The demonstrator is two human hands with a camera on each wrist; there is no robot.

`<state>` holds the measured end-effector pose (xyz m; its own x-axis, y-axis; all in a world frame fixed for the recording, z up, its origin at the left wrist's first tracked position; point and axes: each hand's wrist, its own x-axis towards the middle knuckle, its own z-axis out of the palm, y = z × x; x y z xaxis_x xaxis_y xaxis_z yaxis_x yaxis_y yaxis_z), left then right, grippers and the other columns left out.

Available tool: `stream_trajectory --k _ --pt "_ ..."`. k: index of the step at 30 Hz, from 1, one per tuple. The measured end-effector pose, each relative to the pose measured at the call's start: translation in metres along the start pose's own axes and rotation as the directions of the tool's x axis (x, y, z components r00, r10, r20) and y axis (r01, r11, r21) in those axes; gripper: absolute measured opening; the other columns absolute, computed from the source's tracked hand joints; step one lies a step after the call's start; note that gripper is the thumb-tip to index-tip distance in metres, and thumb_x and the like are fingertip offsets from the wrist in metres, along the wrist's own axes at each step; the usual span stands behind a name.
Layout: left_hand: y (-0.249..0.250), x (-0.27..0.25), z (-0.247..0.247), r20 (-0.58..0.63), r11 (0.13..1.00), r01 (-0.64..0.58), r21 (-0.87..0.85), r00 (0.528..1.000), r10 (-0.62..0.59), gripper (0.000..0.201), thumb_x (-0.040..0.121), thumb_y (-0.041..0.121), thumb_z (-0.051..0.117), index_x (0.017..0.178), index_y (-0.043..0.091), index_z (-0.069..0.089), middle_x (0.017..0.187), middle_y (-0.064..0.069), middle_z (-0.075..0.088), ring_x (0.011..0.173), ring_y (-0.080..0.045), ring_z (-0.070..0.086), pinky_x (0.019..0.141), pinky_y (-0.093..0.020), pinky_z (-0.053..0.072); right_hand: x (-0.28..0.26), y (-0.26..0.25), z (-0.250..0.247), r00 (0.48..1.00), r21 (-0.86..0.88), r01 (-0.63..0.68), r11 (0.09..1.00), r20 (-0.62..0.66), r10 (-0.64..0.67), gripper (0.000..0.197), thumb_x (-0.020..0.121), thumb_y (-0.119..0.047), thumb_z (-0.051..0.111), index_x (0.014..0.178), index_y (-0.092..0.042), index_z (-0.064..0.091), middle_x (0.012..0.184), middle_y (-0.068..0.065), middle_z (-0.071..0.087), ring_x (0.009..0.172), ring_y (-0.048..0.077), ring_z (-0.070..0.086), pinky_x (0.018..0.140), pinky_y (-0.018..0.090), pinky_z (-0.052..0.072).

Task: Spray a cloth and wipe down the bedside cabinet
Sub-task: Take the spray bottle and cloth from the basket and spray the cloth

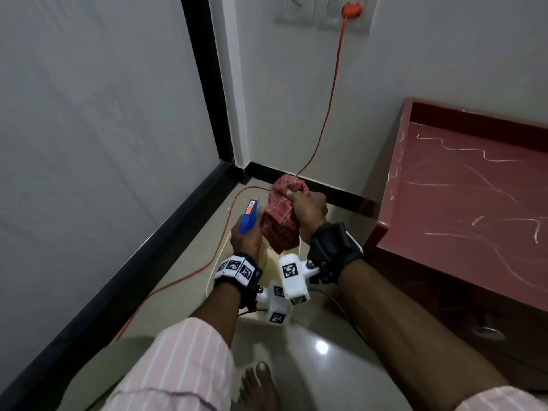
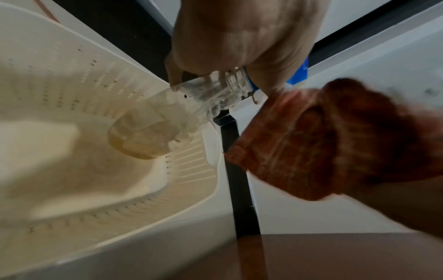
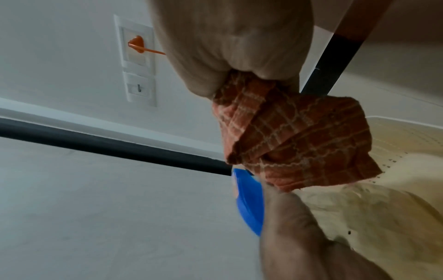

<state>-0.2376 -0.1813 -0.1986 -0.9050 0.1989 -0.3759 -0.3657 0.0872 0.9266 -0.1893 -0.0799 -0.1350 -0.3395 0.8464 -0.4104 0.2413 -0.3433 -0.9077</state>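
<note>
My left hand [image 1: 246, 237] grips a spray bottle with a blue head [image 1: 248, 216] and a clear body [image 2: 210, 94], its nozzle close to the cloth. My right hand [image 1: 310, 210] holds a bunched red checked cloth [image 1: 281, 215] just right of the nozzle; the cloth [image 3: 294, 140] hangs from my fist, the blue spray head [image 3: 249, 200] right beside it. The red bedside cabinet [image 1: 462, 203] stands to the right, with pale streaks across its top. Both hands hover above a cream basket [image 2: 72, 132].
An orange cable [image 1: 329, 114] runs from a wall socket [image 1: 351, 8] down the corner and across the tiled floor [image 1: 311, 345]. Black skirting [image 1: 142, 262] lines the walls. My bare foot [image 1: 261, 384] stands below the hands.
</note>
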Motion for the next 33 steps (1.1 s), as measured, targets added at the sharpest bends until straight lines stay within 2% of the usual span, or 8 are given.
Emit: stream_trajectory --k 6,10,14,17,20,22,28,33 --pt "-0.045 0.015 -0.010 -0.102 0.999 0.022 -0.029 0.994 -0.025 0.050 0.080 0.049 0.080 0.093 0.002 0.066 0.076 -0.016 0.056 0.067 -0.021 0.044 0.067 -0.040 0.043 -0.045 -0.026 -0.028 0.977 -0.078 0.192 0.978 0.107 -0.183 0.021 0.070 -0.027 0.085 0.079 -0.021 0.068 0.091 0.002 0.073 0.087 0.020 0.070 0.085 0.040 0.060" --pt "-0.053 0.019 -0.015 -0.030 0.996 0.024 0.080 0.999 -0.022 0.046 0.080 0.047 0.079 0.086 0.005 0.063 0.072 -0.011 0.053 0.065 -0.023 0.048 0.071 -0.034 0.041 -0.081 -0.068 -0.058 0.884 -0.083 0.452 0.888 0.173 -0.434 0.022 0.079 -0.023 0.079 0.096 -0.022 0.065 0.095 -0.003 0.069 0.089 0.014 0.070 0.083 0.035 0.061" --pt "-0.061 0.015 -0.018 -0.060 0.960 0.201 0.195 0.979 -0.193 0.093 0.063 0.053 0.089 0.138 0.010 0.054 0.131 -0.018 0.060 0.123 -0.039 0.056 0.107 -0.047 0.045 -0.103 -0.105 -0.099 0.565 -0.336 0.759 0.557 -0.083 -0.821 0.035 0.073 -0.022 0.078 0.105 -0.017 0.065 0.094 -0.007 0.063 0.083 0.006 0.060 0.067 0.012 0.050" --pt "-0.067 0.015 -0.019 -0.049 0.879 0.305 0.365 0.950 -0.309 0.116 0.050 0.064 0.089 0.143 0.008 0.048 0.140 -0.019 0.055 0.121 -0.039 0.056 0.108 -0.050 0.044 -0.101 -0.112 -0.134 0.312 -0.750 0.590 0.299 -0.130 -0.941 0.040 0.070 -0.024 0.074 0.108 -0.019 0.061 0.106 0.001 0.058 0.090 0.011 0.049 0.062 0.017 0.035" --pt "-0.076 0.028 -0.019 0.041 0.847 0.303 0.437 0.934 -0.355 0.095 0.057 0.052 0.090 0.132 0.001 0.057 0.127 -0.019 0.062 0.096 -0.031 0.058 0.096 -0.042 0.051 -0.089 -0.087 -0.148 0.666 -0.818 0.466 0.338 0.073 -0.742 0.057 0.075 -0.043 0.076 0.119 -0.017 0.052 0.119 0.004 0.053 0.107 0.021 0.049 0.079 0.032 0.045" --pt "-0.080 0.030 -0.014 0.119 0.816 0.308 0.489 0.903 -0.412 0.085 0.056 0.056 0.088 0.118 0.003 0.063 0.103 -0.016 0.067 0.086 -0.029 0.060 0.096 -0.043 0.051 -0.089 -0.067 -0.147 0.787 -0.763 0.477 0.435 0.151 -0.598 0.082 0.070 -0.074 0.065 0.124 -0.016 0.045 0.130 0.008 0.047 0.118 0.028 0.045 0.095 0.043 0.046" --pt "-0.009 -0.024 0.016 0.320 0.856 0.208 0.474 0.864 -0.388 0.071 0.085 0.037 0.077 0.142 0.003 0.052 0.146 -0.020 0.052 0.136 -0.040 0.049 0.114 -0.047 0.039 -0.090 -0.071 -0.133 0.874 -0.606 0.365 0.706 -0.038 -0.485 0.062 0.088 -0.039 0.062 0.133 -0.005 0.036 0.129 0.021 0.046 0.119 0.037 0.048 0.100 0.045 0.046" --pt "0.041 -0.072 0.012 0.353 0.817 0.173 0.550 0.839 -0.415 0.092 0.074 0.054 0.082 0.145 0.005 0.048 0.149 -0.024 0.048 0.125 -0.043 0.053 0.102 -0.050 0.045 -0.080 -0.097 -0.124 0.911 -0.650 0.235 0.723 -0.112 -0.396 0.059 0.082 -0.010 0.070 0.130 -0.007 0.035 0.128 0.027 0.045 0.113 0.040 0.052 0.093 0.043 0.048"
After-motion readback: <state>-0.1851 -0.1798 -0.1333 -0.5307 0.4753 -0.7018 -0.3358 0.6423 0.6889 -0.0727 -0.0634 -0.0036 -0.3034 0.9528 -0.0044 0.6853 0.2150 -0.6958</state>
